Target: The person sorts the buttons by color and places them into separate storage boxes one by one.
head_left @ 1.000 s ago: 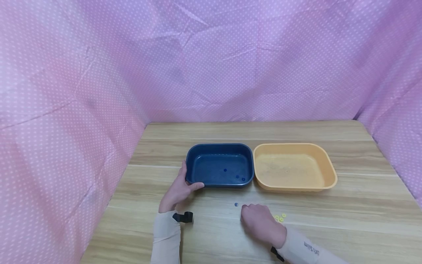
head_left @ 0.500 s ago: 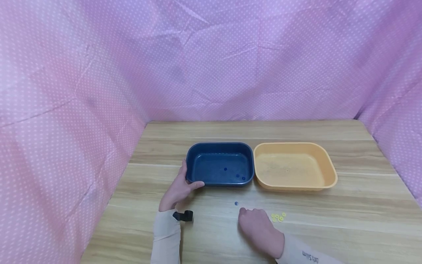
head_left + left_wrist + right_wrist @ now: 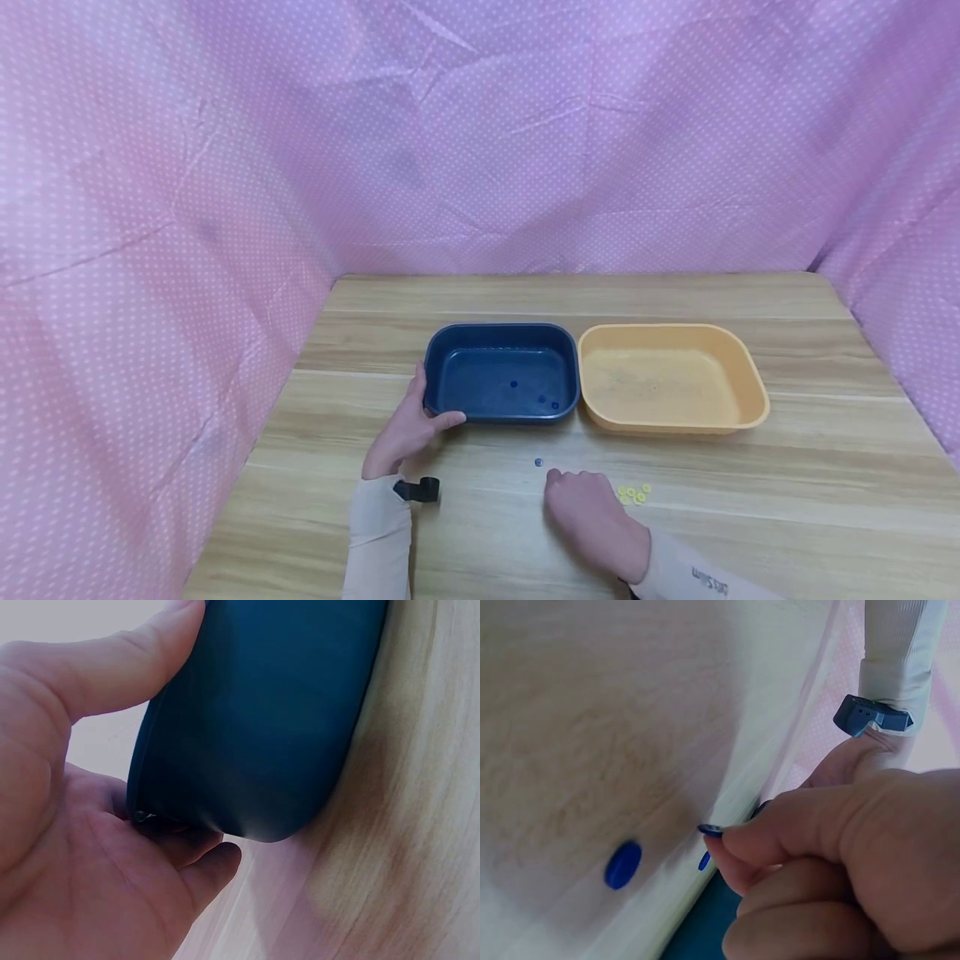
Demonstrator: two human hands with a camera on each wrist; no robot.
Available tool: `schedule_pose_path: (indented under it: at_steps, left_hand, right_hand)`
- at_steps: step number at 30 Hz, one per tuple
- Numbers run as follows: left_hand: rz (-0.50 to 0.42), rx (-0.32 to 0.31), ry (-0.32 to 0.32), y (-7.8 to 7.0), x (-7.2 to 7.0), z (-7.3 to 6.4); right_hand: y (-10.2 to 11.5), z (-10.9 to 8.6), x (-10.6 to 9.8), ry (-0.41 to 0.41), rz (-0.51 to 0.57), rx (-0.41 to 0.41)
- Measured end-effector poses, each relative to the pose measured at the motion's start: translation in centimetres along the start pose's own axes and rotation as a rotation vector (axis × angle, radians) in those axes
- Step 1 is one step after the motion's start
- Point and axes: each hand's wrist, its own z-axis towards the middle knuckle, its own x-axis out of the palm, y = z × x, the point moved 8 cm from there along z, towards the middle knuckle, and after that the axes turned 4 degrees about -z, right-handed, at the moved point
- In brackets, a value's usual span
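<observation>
My left hand (image 3: 405, 429) grips the near left corner of a dark blue tub (image 3: 487, 414), thumb along the front rim and fingers along its left side. In the left wrist view the tub's outer wall (image 3: 262, 727) stands between thumb and fingers. Several small blue buttons (image 3: 513, 384) lie on the tub's floor. Over the table in front, my right hand (image 3: 592, 517) pinches a blue button (image 3: 709, 830) between thumb and forefinger, its other fingers curled. Another blue button (image 3: 538, 462) lies just beyond the fingertips, and the right wrist view shows a nearer blue button (image 3: 622, 864) on the table.
A light orange tub (image 3: 675, 429) stands against the blue tub's right side. Several small yellow rings (image 3: 632, 493) lie on the wooden table (image 3: 840, 467) just right of my right hand. A pink dotted curtain (image 3: 480, 150) surrounds the table's back and sides.
My right hand has shifted slightly left and toward me, uncovering more of the yellow rings. My left hand keeps its place on the blue tub.
</observation>
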Motion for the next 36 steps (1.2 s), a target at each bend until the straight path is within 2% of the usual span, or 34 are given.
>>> schedule_pose_path:
  at_steps: [6,12,16,24,28,36]
  left_hand:
    - [-0.008,-0.005,-0.001,-0.1,0.0,-0.2]
    - [0.009,0.001,-0.006,-0.1,0.0,0.0]
    - [0.014,0.000,-0.005,-0.1,0.0,0.0]
    - [-0.002,-0.009,-0.006,0.0,0.0,-0.2]
    - [-0.001,-0.004,-0.004,0.1,0.0,-0.1]
    - [-0.015,0.001,-0.005,0.1,0.0,-0.1]
  right_hand:
    - [-0.9,0.3,0.3,0.080,0.058,0.037]
    - [-1.5,0.5,-0.6,0.028,0.139,0.060]
    - [-1.7,0.7,-0.9,0.025,0.208,0.076]
    - [-2.9,1.8,-2.5,-0.021,0.328,0.125]
    - [-4.2,2.7,-3.2,0.011,0.471,0.187]
    - [-7.1,4.5,-3.9,0.056,0.831,0.310]
